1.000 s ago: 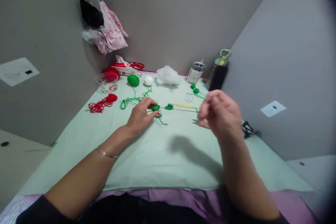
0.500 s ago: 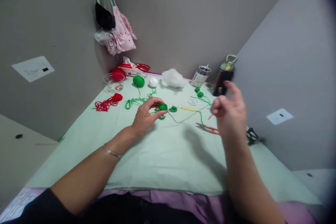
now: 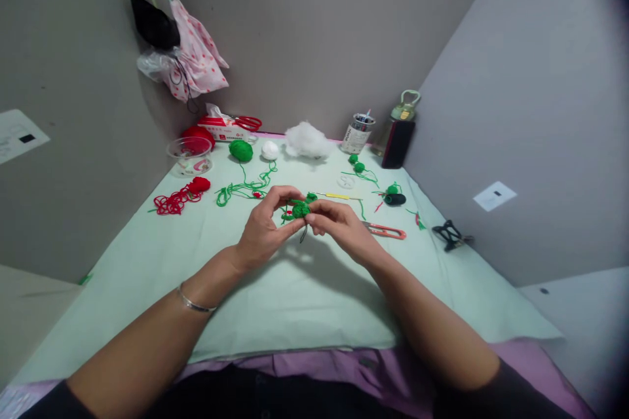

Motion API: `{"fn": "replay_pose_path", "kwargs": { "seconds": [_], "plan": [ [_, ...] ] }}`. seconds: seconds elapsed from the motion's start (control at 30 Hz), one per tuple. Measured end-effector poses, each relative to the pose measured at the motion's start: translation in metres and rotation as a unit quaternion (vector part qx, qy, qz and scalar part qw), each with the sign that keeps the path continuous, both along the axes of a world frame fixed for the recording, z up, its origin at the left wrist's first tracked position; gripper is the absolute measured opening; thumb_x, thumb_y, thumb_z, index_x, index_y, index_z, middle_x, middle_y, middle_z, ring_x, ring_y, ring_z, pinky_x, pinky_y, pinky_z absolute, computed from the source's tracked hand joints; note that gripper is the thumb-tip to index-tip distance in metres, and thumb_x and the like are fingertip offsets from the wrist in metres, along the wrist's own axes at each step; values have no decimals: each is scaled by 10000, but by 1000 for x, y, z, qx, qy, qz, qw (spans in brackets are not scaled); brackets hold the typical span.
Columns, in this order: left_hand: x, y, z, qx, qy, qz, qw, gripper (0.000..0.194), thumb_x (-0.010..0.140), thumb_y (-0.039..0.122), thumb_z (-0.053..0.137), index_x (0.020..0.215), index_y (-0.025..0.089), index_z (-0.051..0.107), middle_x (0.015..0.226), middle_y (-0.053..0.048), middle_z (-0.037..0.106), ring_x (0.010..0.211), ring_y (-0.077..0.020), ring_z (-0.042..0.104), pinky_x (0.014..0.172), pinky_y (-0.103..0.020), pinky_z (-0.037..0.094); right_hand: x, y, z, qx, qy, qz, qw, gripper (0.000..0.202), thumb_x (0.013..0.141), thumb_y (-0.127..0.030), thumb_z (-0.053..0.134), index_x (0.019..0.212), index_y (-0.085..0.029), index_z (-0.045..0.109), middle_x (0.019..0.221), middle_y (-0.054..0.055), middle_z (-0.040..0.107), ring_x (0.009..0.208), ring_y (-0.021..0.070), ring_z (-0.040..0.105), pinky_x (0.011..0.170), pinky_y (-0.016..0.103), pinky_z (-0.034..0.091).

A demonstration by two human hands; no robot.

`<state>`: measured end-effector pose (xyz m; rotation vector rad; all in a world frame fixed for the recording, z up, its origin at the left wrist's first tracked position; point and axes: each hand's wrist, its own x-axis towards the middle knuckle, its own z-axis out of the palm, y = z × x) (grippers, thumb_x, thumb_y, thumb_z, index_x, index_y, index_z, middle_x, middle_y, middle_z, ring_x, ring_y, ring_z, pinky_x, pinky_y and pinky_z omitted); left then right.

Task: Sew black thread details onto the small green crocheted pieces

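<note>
My left hand (image 3: 263, 226) pinches a small green crochet piece (image 3: 301, 209) between thumb and fingers, above the middle of the table. My right hand (image 3: 339, 222) is closed at the same piece's right edge, fingertips together; whether a needle is between them I cannot tell. A dark thread (image 3: 303, 234) hangs in a loop under the piece. Just behind it lies another small green crochet bit (image 3: 311, 197), and red-and-green bits show by my left fingers. A yellow-handled crochet hook (image 3: 338, 196) lies behind my right hand, and orange thread snips (image 3: 386, 231) lie to its right, partly covered.
At the back stand green yarn (image 3: 241, 150), a white ball (image 3: 270, 150), fluffy stuffing (image 3: 308, 141), a tin of pens (image 3: 358, 134), a bottle (image 3: 403, 107) and a phone (image 3: 398, 144). Red yarn (image 3: 179, 198) lies left. A dark spool (image 3: 395, 199) and black claw clip (image 3: 449, 234) lie right.
My right hand has come down and left from its raised place to the crochet piece. The dark thread, stretched between the hands before, now hangs slack. The view has shifted right.
</note>
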<state>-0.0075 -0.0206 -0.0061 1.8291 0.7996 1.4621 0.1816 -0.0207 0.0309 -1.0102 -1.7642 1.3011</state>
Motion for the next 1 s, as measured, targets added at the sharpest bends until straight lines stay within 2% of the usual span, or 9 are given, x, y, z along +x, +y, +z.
{"fn": "replay_pose_path", "kwargs": {
  "seconds": [0.13, 0.3, 0.47, 0.57, 0.63, 0.73, 0.83, 0.93, 1.0],
  "plan": [
    [-2, 0, 2, 4, 36, -10, 999, 496, 841, 260, 749, 1295, 251, 550, 1263, -84, 623, 1094, -205, 641, 1040, -389, 493, 1, 5, -3, -59, 63, 27, 996, 275, 903, -364, 592, 712, -166, 582, 654, -13, 519, 649, 121, 467, 678, 275, 383],
    [-4, -2, 10, -19, 33, -38, 999, 377, 852, 273, 736, 1207, 227, 619, 1180, -81, 655, 1057, -210, 644, 994, -376, 520, 0, 9, -8, -144, 120, 26, 982, 290, 865, -391, 603, 684, -167, 569, 650, 1, 526, 599, 121, 455, 602, 270, 380],
    [-4, -4, 15, -40, 23, -63, 997, 276, 892, 242, 681, 1163, 217, 631, 1154, -75, 655, 1086, -210, 637, 993, -373, 521, 2, 11, -11, -134, 117, 30, 984, 348, 886, -436, 589, 670, -165, 565, 630, 0, 518, 591, 118, 450, 599, 267, 374],
    [-4, -3, 14, -15, 28, -25, 999, 266, 880, 238, 700, 1135, 214, 627, 1115, -66, 661, 1033, -194, 644, 972, -362, 524, 1, 8, -9, -90, 95, 43, 990, 428, 911, -520, 576, 678, -161, 573, 627, -8, 507, 608, 115, 452, 610, 263, 363],
    [-5, -2, 13, 14, 44, 13, 999, 246, 884, 231, 693, 1121, 216, 629, 1098, -68, 660, 1002, -189, 639, 951, -362, 524, -2, 4, -6, -53, 56, 38, 996, 411, 874, -522, 642, 685, -162, 592, 629, -18, 502, 616, 112, 450, 612, 260, 359],
    [-7, 2, 11, 65, 82, 67, 992, 230, 896, 210, 665, 1123, 225, 631, 1100, -77, 659, 987, -196, 625, 917, -369, 517, -6, -3, -4, 1, 12, -21, 1000, 323, 831, -455, 716, 714, -166, 634, 625, -25, 508, 593, 109, 427, 577, 261, 339],
    [-10, 6, 9, 106, 108, 104, 983, 229, 892, 174, 651, 1116, 223, 642, 1081, -80, 667, 993, -206, 618, 906, -374, 507, -8, -9, -4, 105, 11, -81, 991, 254, 881, -388, 680, 739, -178, 662, 652, -9, 548, 601, 121, 455, 595, 277, 366],
    [-10, 8, 8, 85, 98, 105, 986, 218, 871, 177, 670, 1085, 217, 664, 1051, -75, 679, 975, -207, 622, 905, -371, 510, -8, -13, -6, 229, -23, -60, 971, 187, 927, -305, 641, 787, -192, 693, 725, 20, 607, 678, 143, 528, 671, 293, 414],
    [-8, 8, 9, 28, 52, 84, 995, 218, 848, 205, 705, 1064, 208, 673, 1034, -67, 681, 937, -194, 636, 899, -358, 521, -8, -14, -8, 260, -53, -32, 964, 176, 942, -265, 623, 802, -186, 696, 740, 26, 616, 696, 143, 547, 680, 292, 422]
  ]
}}
